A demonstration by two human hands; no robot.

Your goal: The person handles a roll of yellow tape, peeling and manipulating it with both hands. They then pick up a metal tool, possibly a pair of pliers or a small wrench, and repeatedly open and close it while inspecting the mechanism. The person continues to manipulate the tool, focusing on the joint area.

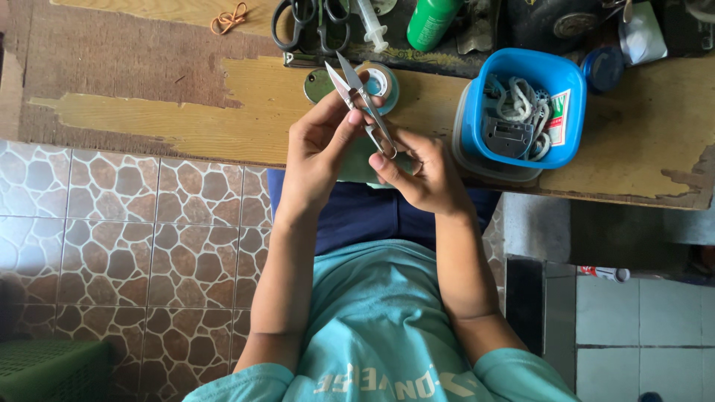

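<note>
Holding small thread snips [363,104] up between both hands, just above the near edge of the worktop [186,119].

Head view: the left hand [316,152] pinches one blade side, the right hand [424,175] closes on the looped end, blades apart and pointing far, seemingly steadied for a close look. A blue tub [488,141] of cords sits to the right, with big scissors [309,22] and a green bottle [430,22] farther off, cut by the frame. What lies beneath the hands is hidden.
</note>
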